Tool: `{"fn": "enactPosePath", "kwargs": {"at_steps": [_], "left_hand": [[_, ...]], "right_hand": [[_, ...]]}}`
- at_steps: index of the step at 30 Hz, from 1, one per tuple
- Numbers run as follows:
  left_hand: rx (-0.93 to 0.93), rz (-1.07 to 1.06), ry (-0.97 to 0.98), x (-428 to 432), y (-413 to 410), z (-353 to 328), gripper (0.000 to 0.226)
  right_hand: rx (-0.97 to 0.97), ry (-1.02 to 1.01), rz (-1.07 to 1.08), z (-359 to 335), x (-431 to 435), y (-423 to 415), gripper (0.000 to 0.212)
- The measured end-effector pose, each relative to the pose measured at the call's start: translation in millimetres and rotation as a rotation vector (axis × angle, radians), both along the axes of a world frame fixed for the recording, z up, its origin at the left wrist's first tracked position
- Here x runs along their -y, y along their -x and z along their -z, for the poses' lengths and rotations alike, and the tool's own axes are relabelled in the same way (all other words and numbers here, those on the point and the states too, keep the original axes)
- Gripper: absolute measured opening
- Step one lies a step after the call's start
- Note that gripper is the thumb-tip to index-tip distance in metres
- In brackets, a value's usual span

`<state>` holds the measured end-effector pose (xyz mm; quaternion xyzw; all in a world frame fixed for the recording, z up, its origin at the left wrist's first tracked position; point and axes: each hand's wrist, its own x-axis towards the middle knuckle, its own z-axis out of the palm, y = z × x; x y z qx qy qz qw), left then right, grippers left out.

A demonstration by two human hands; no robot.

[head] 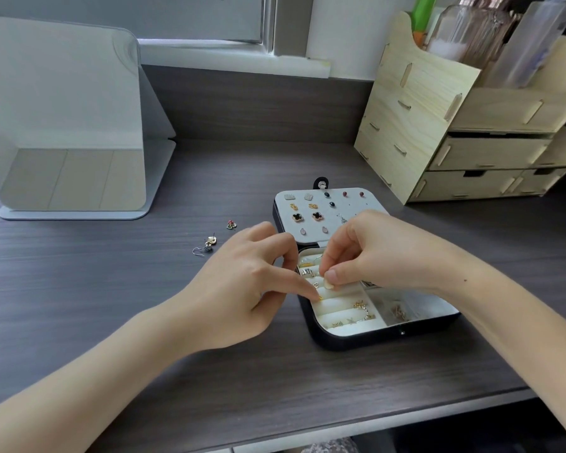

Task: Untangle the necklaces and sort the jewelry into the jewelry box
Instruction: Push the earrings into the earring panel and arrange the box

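A black jewelry box lies open on the desk, its white ring rolls holding rings and a gold chain. Its lid panel carries several earrings. My left hand hovers at the box's left edge, index fingertip pressing a small gold piece into a ring slot. My right hand is over the box's middle, thumb and forefinger pinching a small pale earring above the rolls. A compartment on the right holds fine chain pieces.
Loose earrings lie on the desk left of the box: a hook earring, a gold stud and a red-green one. A standing mirror is back left. A wooden drawer organiser is back right. The desk edge runs near the bottom.
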<state>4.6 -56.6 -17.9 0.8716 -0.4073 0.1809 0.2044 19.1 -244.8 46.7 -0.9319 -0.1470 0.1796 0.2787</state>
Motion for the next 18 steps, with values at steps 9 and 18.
{"fn": "enactPosePath", "kwargs": {"at_steps": [9,18], "left_hand": [[0.012,0.044,0.015,0,-2,3,0.044],[-0.126,-0.135,0.389,-12,-10,-11,0.030]], "right_hand": [[0.246,0.289,-0.108,2,-6,8,0.004],[0.319,0.012,-0.075,-19,-9,-1,0.014]]}}
